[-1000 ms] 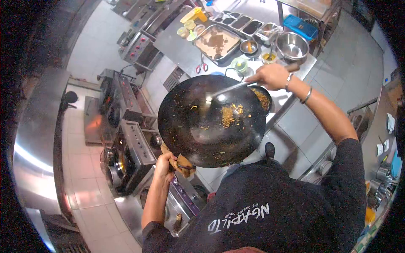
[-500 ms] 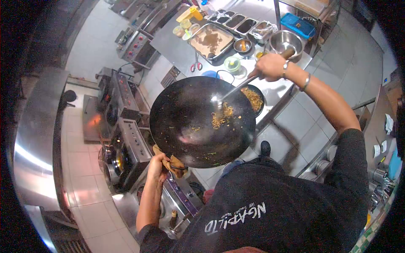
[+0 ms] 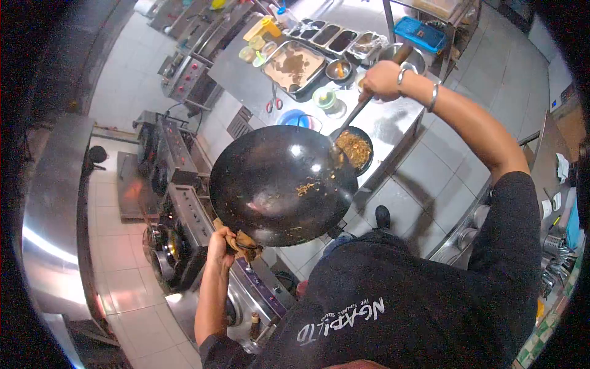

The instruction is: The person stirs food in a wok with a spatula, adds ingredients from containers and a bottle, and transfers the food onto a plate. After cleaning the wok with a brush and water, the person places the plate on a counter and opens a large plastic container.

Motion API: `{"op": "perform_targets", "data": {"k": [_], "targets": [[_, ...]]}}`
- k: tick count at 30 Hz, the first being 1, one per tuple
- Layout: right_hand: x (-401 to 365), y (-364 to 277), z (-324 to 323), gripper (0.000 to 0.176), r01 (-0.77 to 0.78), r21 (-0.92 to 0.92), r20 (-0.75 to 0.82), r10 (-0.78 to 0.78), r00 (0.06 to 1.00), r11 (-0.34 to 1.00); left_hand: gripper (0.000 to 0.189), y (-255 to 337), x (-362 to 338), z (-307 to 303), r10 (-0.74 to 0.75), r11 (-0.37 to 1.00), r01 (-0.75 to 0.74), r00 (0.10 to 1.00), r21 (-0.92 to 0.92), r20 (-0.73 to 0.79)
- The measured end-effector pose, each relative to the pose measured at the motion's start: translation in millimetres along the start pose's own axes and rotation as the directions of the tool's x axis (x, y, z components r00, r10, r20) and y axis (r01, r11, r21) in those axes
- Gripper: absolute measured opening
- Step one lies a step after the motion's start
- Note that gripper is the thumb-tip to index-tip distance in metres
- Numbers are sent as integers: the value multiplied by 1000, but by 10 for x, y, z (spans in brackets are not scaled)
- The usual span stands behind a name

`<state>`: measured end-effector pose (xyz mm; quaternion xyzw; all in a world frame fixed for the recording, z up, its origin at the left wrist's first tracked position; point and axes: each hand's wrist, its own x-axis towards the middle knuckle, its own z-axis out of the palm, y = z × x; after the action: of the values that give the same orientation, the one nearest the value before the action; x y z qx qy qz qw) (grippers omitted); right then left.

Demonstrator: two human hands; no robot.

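Note:
My left hand (image 3: 220, 247) is closed around the handle of a large black wok (image 3: 264, 178), with a folded brown cloth (image 3: 247, 246) between hand and metal. The wok is tilted, its right rim close to a dark plate (image 3: 371, 161) heaped with brown fried food (image 3: 353, 147). A few scraps of food (image 3: 305, 189) cling inside the wok. My right hand (image 3: 382, 81) grips the wooden handle of a long wok spatula (image 3: 354, 113), which slants down to the wok's rim by the plate. The spatula's head is hard to make out.
On the steel table (image 3: 243, 77) stand a lined tray (image 3: 295, 66), red-handled scissors (image 3: 274, 103), a lidded tub (image 3: 326, 101), a blue bowl (image 3: 294, 118), metal bowls and sauce pans (image 3: 342, 40). Stoves (image 3: 190, 209) line the left. A shelf with utensils (image 3: 553, 255) is at right.
The spatula has moved from inside the wok to its right rim by the plate. Less food shows in the wok. The whole view has shifted a little.

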<state>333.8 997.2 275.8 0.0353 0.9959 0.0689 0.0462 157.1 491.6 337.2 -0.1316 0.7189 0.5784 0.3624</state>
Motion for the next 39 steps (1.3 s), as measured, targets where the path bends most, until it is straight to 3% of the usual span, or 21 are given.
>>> {"op": "perform_targets", "data": {"k": [4, 6, 8, 9, 12, 16, 17, 20, 22, 23, 24, 25, 26, 27, 28, 29, 30, 31, 32, 34, 39], "targets": [[-129, 48, -311, 38, -75, -101, -29, 72, 997, 992, 2, 4, -16, -4, -5, 1000, 6, 1000, 18, -8], [-23, -11, -106, 39, 63, 118, -107, -51, 993, 991, 3, -43, 32, -75, 25, 1000, -25, 999, 9, -26], [34, -373, -206, 42, 84, 266, 17, -92, 996, 960, 4, -64, 33, -88, 57, 998, -57, 997, -2, -44], [217, -472, 84, 43, 180, 322, -79, -163, 984, 929, 4, -69, 6, -62, 56, 998, -56, 997, 4, -47], [380, -808, 83, 40, 232, 379, -34, -237, 971, 896, 5, -81, -51, -49, 64, 998, -64, 996, -9, -57], [426, -618, -57, 35, 193, 271, -15, -196, 980, 943, 24, -188, 76, -314, 46, 995, -49, 998, -84, -38], [397, -537, -149, 31, 67, 185, 48, -77, 996, 981, 24, -222, 105, -382, 43, 994, -48, 998, -102, -46], [305, -293, -394, 11, 44, -30, -6, -44, 999, 999, 17, -319, 84, -463, -13, 988, 10, 1000, -152, -22], [248, -215, -726, 8, -29, -21, -89, 27, 996, 999, 3, -301, 6, -293, 91, 992, -105, 979, -72, -185], [303, -69, -602, 8, 8, 97, -184, 10, 983, 995, 8, -429, 194, -555, 82, 992, -95, 986, -84, -145], [233, -213, -825, 8, -19, -171, -176, -12, 984, 985, 14, -559, 382, -776, 17, 991, -18, 1000, -134, -12], [201, -285, -957, 10, 70, -95, -188, -87, 978, 993, 17, -270, -134, -285, -9, 983, -12, 993, -182, -118], [197, -516, -1047, 16, -34, -42, -185, 26, 982, 999, 18, -603, 235, -747, 93, 976, -87, 995, -197, 21], [259, -691, -1265, 24, -18, 176, 85, 3, 996, 984, 18, -603, 186, -815, 58, 986, -57, 998, -158, -2], [418, -530, -765, 30, 49, 257, 57, -66, 996, 965, 14, -762, 221, -907, 90, 917, -127, 989, -377, -113], [276, -571, -494, 41, 154, 145, 22, -158, 987, 977, 12, -904, 117, -974, 79, 920, -119, 989, -372, -121], [251, -822, -479, 56, 87, 257, 90, -113, 989, 963, 11, -1019, 42, -1086, 67, 925, -107, 990, -365, -120], [352, -961, -337, 62, 353, 241, 6, -365, 931, 904, 11, -1100, 31, -1125, 9, 874, -89, 986, -477, -166], [469, -1436, -622, 63, 216, 347, 275, -319, 907, 913, 11, -1175, 16, -1168, -43, 817, -76, 980, -571, -193], [780, -1962, -667, 44, 432, 340, 106, -490, 865, 835, 9, -1462, -1, -1346, -47, 718, -133, 970, -683, -239], [1786, -3262, -968, 37, 476, 71, 358, -468, 808, 876, 4, -2073, 114, -1997, -57, 545, -223, 952, -808, -302]]}}
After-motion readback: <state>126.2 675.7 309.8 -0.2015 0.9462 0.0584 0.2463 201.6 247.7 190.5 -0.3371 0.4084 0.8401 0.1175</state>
